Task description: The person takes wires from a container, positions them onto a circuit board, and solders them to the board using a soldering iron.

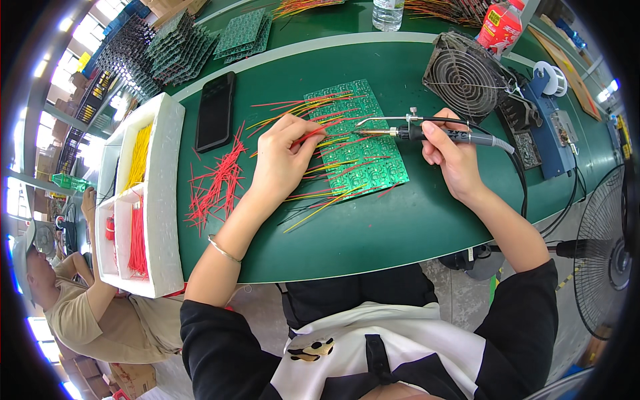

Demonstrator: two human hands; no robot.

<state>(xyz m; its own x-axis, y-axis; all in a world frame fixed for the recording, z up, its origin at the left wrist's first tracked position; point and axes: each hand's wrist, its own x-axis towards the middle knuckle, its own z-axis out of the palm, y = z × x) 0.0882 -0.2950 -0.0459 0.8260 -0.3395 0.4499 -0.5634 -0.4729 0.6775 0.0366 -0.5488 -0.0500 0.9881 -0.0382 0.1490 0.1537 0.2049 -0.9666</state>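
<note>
My left hand's thumb and fingertips are pinched on a red wire at the board's left edge; my right hand is closed round the iron. From my end, the iron points left across the board, whose long axis runs away from me, far end leaning left. The iron's tip sits just right of the left fingertips, so the left hand is nearer; I can't tell whether the tip touches anything. More wires trail off the board's left side. Farther out, loose red wires lie between the left forearm and a foam box, near a phone; a small fan stands beyond the right hand.
</note>
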